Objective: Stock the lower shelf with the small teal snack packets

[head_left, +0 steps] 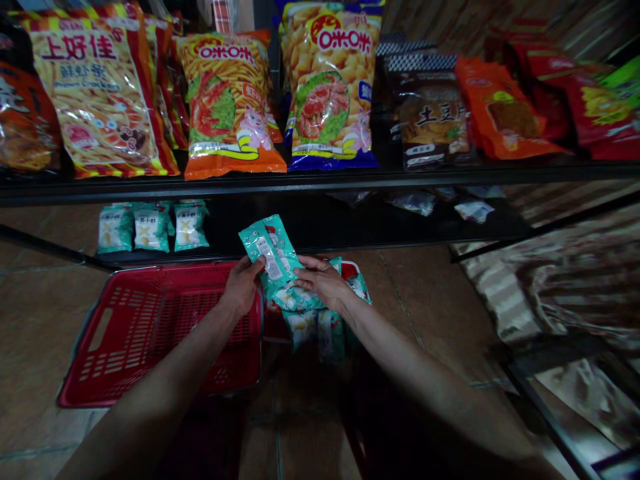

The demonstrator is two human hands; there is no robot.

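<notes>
A teal snack packet (270, 257), its printed back facing up, is held between my two hands, in front of the lower shelf. My left hand (243, 283) grips its left edge with the thumb on top. On its right edge rest the thumb and fingers of my right hand (325, 283). Beneath and beside my right hand, several more teal packets (331, 333) lie in and over a small red container, mostly hidden. Three teal and white packets (151, 227) sit at the left of the lower shelf (300, 227).
A red basket (183, 283) stands on the tiled floor at the left. Large snack bags (230, 107) line the upper shelf (320, 179). Clear packets (415, 201) lie at the lower shelf's right. Striped cloth (555, 280) and a dark metal bar (545, 407) are at the right.
</notes>
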